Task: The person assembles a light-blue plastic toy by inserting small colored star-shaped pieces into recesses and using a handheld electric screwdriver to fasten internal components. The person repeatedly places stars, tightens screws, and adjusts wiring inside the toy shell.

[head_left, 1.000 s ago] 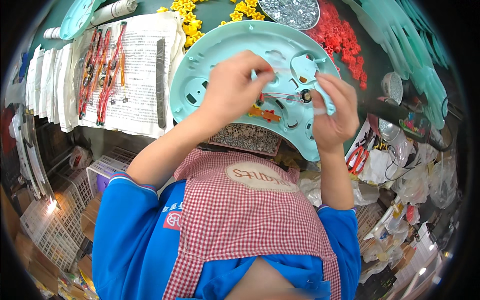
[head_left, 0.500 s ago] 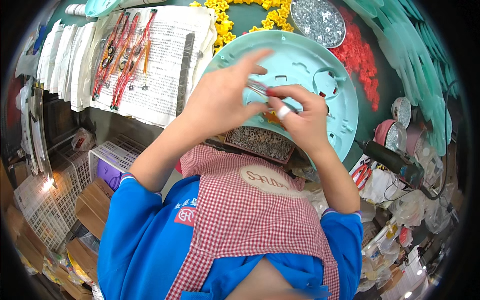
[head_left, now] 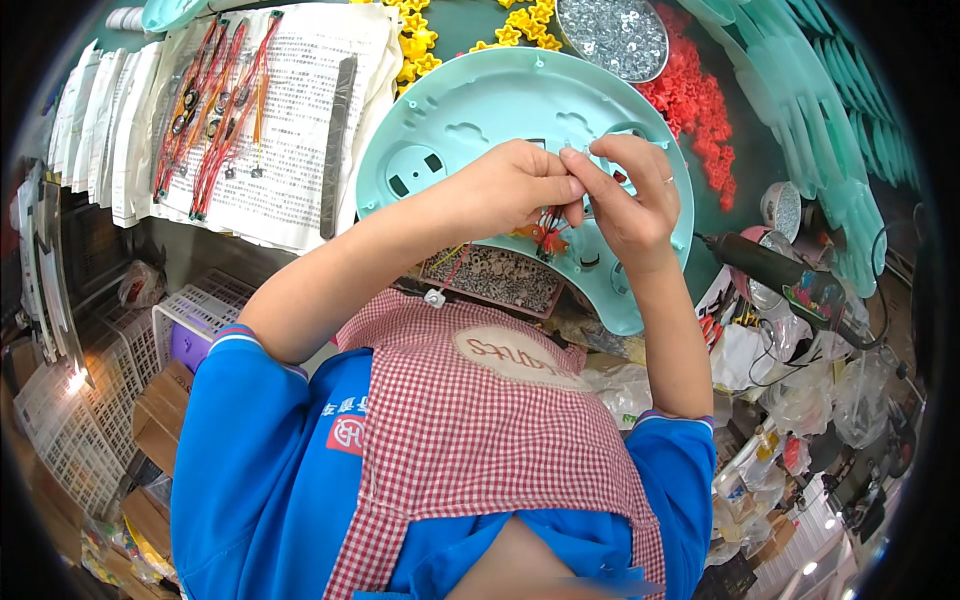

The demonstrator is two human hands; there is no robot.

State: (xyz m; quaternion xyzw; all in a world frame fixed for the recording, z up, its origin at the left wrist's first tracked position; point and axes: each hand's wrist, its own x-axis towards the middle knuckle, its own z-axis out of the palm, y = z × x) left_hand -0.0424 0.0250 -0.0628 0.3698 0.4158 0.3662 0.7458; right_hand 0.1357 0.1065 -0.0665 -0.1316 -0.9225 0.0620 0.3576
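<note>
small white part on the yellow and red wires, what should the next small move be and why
Probably ease the small white part inward over the teal shell: it dangles outside the shell's near edge by the checked apron, where it might snag. The left hand seems to hold dark and red wires over the shell, with the right hand close beside it.

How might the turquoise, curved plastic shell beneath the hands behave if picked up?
The turquoise, curved plastic shell is probably stiff: it holds an even, moulded curve. Its smooth surface may feel slippery. It seems light for its size, being open and shallow.
</note>
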